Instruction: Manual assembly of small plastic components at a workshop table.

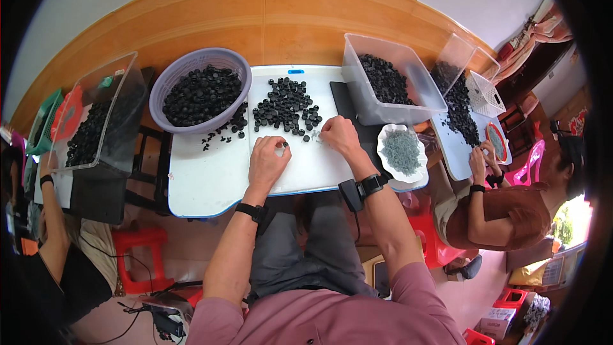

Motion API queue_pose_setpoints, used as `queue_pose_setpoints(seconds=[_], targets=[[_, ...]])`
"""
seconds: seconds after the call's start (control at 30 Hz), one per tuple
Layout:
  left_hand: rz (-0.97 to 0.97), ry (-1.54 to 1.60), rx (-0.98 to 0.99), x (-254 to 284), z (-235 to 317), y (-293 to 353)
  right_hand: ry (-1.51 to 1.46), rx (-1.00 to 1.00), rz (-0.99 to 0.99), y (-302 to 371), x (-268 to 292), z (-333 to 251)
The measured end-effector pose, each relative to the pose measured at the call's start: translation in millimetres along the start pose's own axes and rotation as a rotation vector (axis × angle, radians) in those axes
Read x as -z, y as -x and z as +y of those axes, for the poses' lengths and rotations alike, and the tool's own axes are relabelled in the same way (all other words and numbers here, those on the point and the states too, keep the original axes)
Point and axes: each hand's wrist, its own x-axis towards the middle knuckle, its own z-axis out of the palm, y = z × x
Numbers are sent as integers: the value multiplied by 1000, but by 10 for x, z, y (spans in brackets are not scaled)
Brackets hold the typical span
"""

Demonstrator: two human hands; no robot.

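Observation:
My left hand (pixel 268 161) is closed over the white tabletop, pinching a small black round cap (pixel 285 145) between thumb and fingers. To its right, my right hand (pixel 340 133) is bent down with its fingertips together beside a few tiny translucent pieces (pixel 315 134). What those fingertips hold, if anything, is too small to make out. Beyond both hands spreads a loose pile of black caps (pixel 284 105). Small black parts (pixel 220 138) lie to the left of it, by the basket.
A purple basket (pixel 241 67) of black caps stands back left. At back right is a clear bin (pixel 415 112) of black parts. A white scalloped bowl (pixel 387 165) holds pale translucent pieces. Co-workers sit on both sides; one's hands (pixel 480 160) are at the right-hand table.

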Motion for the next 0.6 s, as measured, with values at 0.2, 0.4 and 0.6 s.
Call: queue_pose_setpoints(seconds=[0.2,0.4,0.6], targets=[[25,70,45,-30,12,35,52,68,68,-40,30,38],[7,78,30,-4,26,39,-749,197,139,395,-69,-68],[-24,90,35,-6,36,63,-1105,124,15,530,-428,-247]])
